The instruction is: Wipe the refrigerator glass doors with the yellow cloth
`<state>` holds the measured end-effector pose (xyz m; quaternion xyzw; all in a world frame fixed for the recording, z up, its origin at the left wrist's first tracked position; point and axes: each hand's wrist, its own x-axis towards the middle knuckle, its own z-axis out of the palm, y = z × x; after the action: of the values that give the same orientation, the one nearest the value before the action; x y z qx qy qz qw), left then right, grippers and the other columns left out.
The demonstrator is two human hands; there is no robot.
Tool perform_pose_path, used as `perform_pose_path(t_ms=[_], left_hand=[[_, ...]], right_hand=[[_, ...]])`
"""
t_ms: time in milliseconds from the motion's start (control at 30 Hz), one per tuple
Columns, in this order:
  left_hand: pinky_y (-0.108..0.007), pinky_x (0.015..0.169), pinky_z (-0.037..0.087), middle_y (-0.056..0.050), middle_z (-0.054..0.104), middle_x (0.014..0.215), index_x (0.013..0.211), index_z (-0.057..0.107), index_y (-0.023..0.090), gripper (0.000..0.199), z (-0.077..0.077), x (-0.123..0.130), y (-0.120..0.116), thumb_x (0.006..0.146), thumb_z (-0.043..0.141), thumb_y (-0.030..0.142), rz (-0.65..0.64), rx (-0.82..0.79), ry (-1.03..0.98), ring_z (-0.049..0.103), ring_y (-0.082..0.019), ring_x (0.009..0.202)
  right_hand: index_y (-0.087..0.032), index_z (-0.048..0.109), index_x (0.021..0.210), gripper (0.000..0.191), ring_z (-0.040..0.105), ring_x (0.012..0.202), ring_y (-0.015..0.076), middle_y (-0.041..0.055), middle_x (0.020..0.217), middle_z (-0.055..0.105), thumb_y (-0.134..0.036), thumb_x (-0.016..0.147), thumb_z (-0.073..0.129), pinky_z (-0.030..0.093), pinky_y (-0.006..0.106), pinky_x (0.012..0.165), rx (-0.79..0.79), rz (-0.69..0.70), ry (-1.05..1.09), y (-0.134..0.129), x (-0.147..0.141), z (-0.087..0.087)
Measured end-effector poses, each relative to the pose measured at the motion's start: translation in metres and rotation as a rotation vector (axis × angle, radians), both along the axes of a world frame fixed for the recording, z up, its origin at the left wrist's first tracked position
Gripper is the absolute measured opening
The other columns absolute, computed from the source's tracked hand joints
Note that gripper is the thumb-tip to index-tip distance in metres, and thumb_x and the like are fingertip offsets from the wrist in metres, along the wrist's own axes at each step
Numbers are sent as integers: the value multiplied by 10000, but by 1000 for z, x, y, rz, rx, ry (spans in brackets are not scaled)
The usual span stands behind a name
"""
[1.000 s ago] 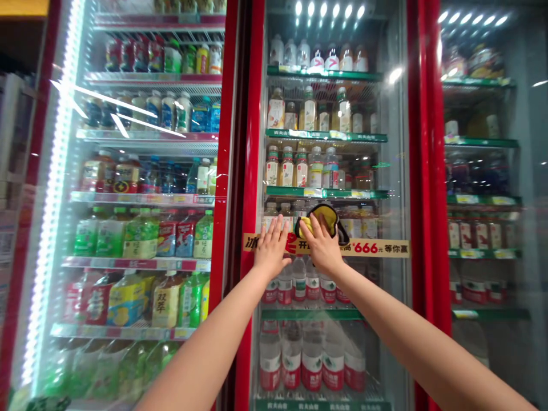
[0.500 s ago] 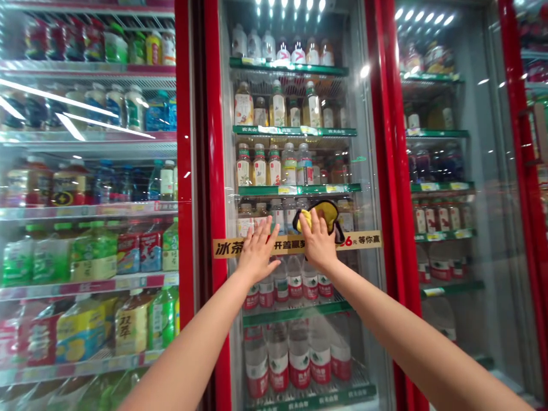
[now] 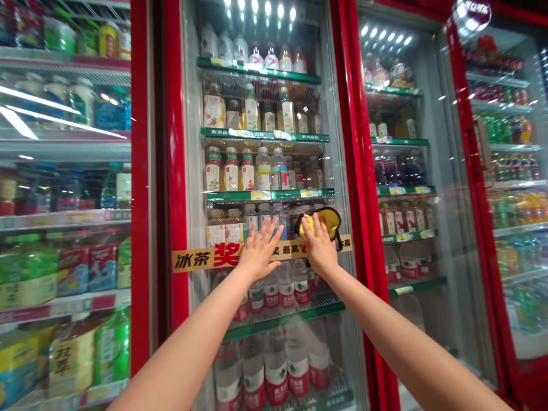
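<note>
My left hand (image 3: 259, 251) lies flat with fingers spread at the glass door (image 3: 331, 171) of a red-framed drinks fridge, over a beige strip (image 3: 197, 260) with printed characters. It holds nothing. To its right, my right hand (image 3: 321, 245) presses a yellow cloth (image 3: 330, 221) with a dark edge against the glass. The cloth sticks out above and to the right of the fingers, covering part of the strip. Behind the glass stand bottles of tea (image 3: 231, 169) and, lower down, water bottles (image 3: 276, 368) with red labels.
A red door frame (image 3: 353, 142) runs upright to the right of my hands, with another glass-doored fridge beyond it. On the left, a fridge shelf (image 3: 64, 305) holds cartons and bottles. A door handle (image 3: 482, 145) shows at the right.
Both hands, with the cloth, have moved right along the glass relative to the strip. The view has swung right, bringing more of the right-hand fridges in.
</note>
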<state>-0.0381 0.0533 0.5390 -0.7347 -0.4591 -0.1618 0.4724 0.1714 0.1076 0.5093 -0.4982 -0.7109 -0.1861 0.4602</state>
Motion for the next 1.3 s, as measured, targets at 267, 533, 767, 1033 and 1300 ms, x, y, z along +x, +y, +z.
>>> perform_pose_path(t_ms=[267,533,767,1033,1300], left_hand=[[-557,1290,17,-120,71,1727,1653,49,190,1079,9,30,17,851,709,483,28,9,-51,32,-300,1602],[-576,1283,12,-155,56,1723,1649,81,136,1095,8,38,17,839,724,498,55,-6,-62,4,-318,1600],[-579,1283,43,-139,50,1725,1643,169,175,1138,19,45,20,766,809,515,63,-23,-37,6,-328,1600],[-581,1284,112,-129,81,1720,1636,212,185,1110,16,44,18,760,832,472,82,10,-45,54,-334,1597],[-579,1284,153,-105,117,1720,1636,217,231,1078,13,39,20,771,810,482,66,55,-49,99,-327,1594]], right_hand=[[-389,204,1633,598,188,1581,302,14,1745,78,-308,1049,307,451,614,1100,65,33,-26,16,30,66],[-343,182,1644,664,178,1579,352,121,1736,100,-235,1016,369,534,597,991,-42,-109,117,26,50,-11],[-407,214,1627,611,199,1580,299,26,1745,80,-299,1041,346,447,575,1109,47,-18,-39,34,73,53],[-338,356,1598,611,424,1448,337,174,1620,410,-185,1009,406,489,520,1035,147,-217,18,38,75,17],[-132,390,1567,564,413,1471,317,218,1639,360,-109,1012,291,468,473,1084,168,-112,170,55,79,110]])
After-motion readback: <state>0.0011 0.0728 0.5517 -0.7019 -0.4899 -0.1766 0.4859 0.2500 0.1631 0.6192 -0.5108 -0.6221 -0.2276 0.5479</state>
